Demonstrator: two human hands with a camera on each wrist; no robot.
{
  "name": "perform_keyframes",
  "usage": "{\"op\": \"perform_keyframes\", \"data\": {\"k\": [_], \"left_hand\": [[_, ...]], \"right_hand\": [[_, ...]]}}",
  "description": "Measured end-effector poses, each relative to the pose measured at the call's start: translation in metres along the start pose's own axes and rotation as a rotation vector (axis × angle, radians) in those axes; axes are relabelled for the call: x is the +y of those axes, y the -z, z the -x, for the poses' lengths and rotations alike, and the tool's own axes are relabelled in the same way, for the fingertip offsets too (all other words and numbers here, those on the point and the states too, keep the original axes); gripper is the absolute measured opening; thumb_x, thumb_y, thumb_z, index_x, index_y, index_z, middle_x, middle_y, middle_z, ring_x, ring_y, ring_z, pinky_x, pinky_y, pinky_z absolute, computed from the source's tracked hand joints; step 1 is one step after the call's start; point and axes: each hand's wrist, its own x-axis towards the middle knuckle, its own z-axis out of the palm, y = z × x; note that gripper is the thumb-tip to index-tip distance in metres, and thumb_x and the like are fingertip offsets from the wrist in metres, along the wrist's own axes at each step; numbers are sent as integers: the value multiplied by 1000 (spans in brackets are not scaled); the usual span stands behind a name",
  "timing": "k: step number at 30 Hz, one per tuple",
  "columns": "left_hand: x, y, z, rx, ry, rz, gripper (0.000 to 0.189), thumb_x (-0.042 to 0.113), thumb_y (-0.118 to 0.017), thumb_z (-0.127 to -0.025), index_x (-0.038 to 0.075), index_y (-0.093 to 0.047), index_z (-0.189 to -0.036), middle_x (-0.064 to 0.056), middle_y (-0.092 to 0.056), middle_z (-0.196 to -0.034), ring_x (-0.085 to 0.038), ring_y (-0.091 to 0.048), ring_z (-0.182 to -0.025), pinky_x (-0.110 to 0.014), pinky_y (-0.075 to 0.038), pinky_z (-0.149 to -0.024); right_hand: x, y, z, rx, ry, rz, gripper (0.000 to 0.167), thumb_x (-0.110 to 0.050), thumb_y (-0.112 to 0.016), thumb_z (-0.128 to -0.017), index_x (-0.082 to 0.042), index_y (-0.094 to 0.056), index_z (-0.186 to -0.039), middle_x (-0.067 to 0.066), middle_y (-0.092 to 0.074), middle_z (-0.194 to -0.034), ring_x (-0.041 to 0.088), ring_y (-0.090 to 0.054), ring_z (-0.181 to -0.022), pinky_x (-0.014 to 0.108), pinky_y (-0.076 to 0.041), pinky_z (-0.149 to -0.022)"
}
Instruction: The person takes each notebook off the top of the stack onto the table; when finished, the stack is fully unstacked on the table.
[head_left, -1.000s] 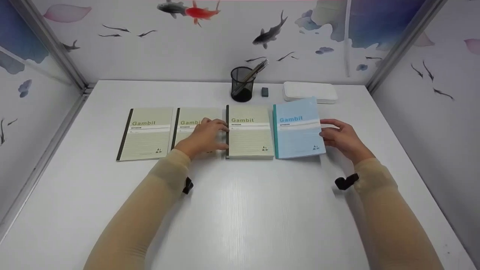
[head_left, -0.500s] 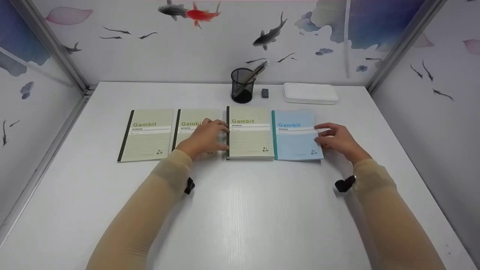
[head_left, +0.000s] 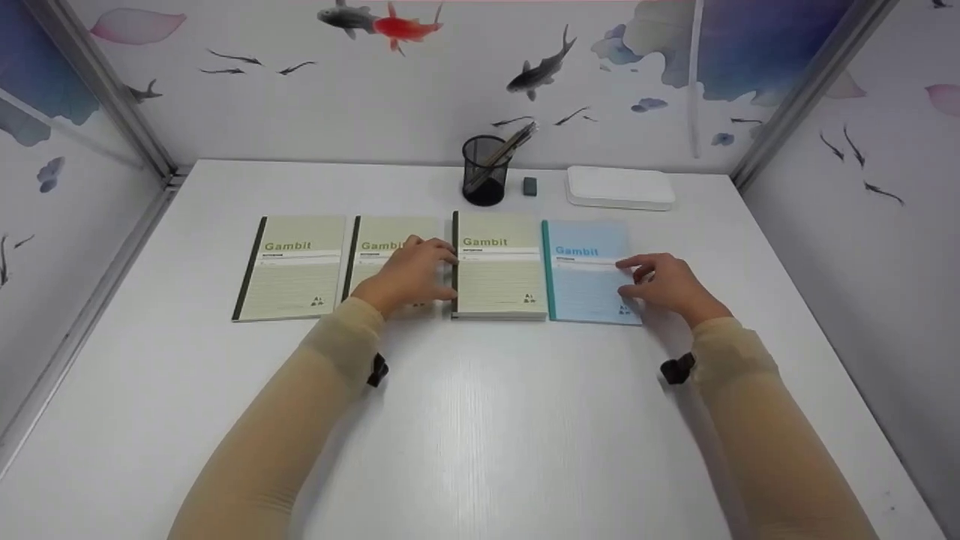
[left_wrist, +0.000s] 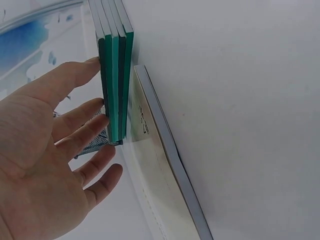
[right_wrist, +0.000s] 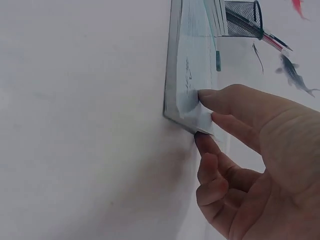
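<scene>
My left hand (head_left: 405,276) lies over a pale green "Gambit" notebook (head_left: 394,229) with a dark spine. Its fingertips touch the spine side of a notebook stack (head_left: 501,277), whose top book is also pale green. Dark and green spines (left_wrist: 114,85) layer that stack in the left wrist view. On the right, a blue notebook (head_left: 589,289) with a green spine lies flat beside the stack. My right hand (head_left: 664,285) reaches over its right edge, thumb and index fingertips on the cover. In the right wrist view a middle fingertip (right_wrist: 201,136) is right at the notebook's edge.
Another pale green notebook (head_left: 291,281) lies at the far left of the row. Behind stand a black mesh pen holder (head_left: 484,169) with pens, a small dark eraser-like block (head_left: 529,186) and a white case (head_left: 621,187). Printed walls enclose the white table (head_left: 480,420).
The blue notebook, tilted up at its right side a second ago, now lies flat. My right hand has slid left from its edge onto its cover. My left hand stays in place.
</scene>
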Motion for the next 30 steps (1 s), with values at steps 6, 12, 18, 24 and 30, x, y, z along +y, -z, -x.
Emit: {"op": "perform_keyframes", "data": {"k": [6, 12, 18, 24, 30], "left_hand": [[0, 5, 2, -4, 7, 10, 62, 37, -82, -88, 13, -63, -141, -1, -48, -158, -32, -37, -144, -49, -36, -120], [0, 5, 1, -1, 0, -4, 61, 36, -82, -88, 12, -63, -141, -2, -48, -157, -32, -38, -142, -49, -36, -119], [0, 1, 1, -14, 3, -1, 62, 36, -81, -88, 12, -62, -142, -2, -46, -159, -32, -37, -144, -49, -35, -121], [-1, 0, 2, -21, 6, -10, 61, 36, -80, -89, 12, -62, -142, -2, -47, -158, -32, -37, -145, -48, -37, -120], [1, 1, 2, -23, 4, 16, 62, 35, -81, -89, 12, -61, -143, -1, -46, -159, -33, -36, -145, -49, -38, -119]], "right_hand": [[-10, 0, 4, 7, -27, 48, 46, -27, -75, -93, -17, -67, -137, 19, -57, -134, 35, -48, -117, 49, -47, -98], [-16, -9, 5, 74, 43, 15, 41, -19, -73, -95, -13, -67, -135, 18, -60, -134, 35, -53, -118, 55, -46, -105], [-30, -34, 2, 80, 93, -112, 34, -23, -70, -99, -18, -68, -132, 8, -64, -128, 26, -59, -106, 35, -54, -86], [-60, -53, -1, 42, 129, -223, 35, -22, -69, -99, -17, -67, -134, 8, -66, -126, 25, -67, -99, 28, -59, -76], [-83, -65, -10, 23, 103, -321, 41, -21, -69, -100, -17, -62, -140, 8, -66, -127, 24, -70, -101, 29, -62, -77]]}}
